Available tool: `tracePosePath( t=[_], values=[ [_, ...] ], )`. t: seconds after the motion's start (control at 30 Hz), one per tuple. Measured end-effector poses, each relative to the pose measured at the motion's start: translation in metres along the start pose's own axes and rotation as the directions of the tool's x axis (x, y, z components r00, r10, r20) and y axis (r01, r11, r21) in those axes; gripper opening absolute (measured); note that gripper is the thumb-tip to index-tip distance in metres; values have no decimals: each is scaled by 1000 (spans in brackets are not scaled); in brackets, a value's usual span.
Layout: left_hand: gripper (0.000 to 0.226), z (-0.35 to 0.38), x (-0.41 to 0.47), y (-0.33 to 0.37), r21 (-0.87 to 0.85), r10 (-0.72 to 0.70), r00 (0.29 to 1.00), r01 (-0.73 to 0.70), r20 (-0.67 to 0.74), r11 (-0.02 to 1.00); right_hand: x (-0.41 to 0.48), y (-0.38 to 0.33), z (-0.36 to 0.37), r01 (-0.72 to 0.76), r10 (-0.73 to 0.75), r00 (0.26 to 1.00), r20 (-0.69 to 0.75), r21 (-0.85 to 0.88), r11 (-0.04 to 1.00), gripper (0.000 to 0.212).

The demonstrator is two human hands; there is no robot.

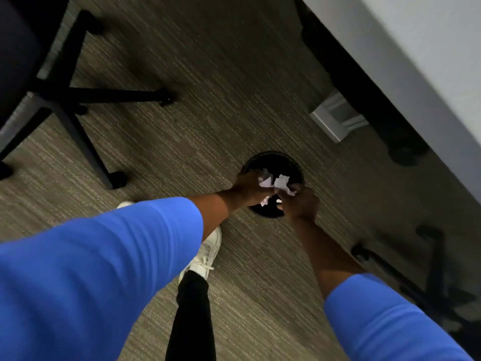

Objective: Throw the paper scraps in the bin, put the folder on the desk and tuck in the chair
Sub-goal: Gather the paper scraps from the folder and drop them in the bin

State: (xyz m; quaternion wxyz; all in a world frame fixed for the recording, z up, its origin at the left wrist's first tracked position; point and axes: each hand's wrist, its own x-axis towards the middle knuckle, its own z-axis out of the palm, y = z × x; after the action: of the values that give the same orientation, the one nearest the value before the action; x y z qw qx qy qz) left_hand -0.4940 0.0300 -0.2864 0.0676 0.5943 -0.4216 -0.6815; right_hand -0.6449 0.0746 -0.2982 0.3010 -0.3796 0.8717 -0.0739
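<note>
We hold both hands over the bin (291, 158), which stands on the carpet (208, 100) near the desk (429, 61) at right. The left hand (247, 188) grips a crumpled scrap (265, 181); the right hand (302, 204) pinches a second scrap (282, 183) at the fingertips. More white paper shows lower in the bin mouth. We judge the scraps light, soft and easily crushed, so a loose pinch anywhere on the wad suffices, and they may drift when dropped. The chair (65, 100) stands far left, not tucked in. The folder is not in view.
</note>
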Motion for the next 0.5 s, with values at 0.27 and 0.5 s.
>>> tracePosePath(
  t=[0.27,0.5],
  values=[
    [22,-5,3,-12,-275,-75,982,121,172,954,-11,1,7,44,-42,998,-50,24,999,22],
    [37,-25,-12,-26,-157,-68,997,73,35,985,-30,-12,11,96,-93,994,-59,49,994,20]
  ],
)
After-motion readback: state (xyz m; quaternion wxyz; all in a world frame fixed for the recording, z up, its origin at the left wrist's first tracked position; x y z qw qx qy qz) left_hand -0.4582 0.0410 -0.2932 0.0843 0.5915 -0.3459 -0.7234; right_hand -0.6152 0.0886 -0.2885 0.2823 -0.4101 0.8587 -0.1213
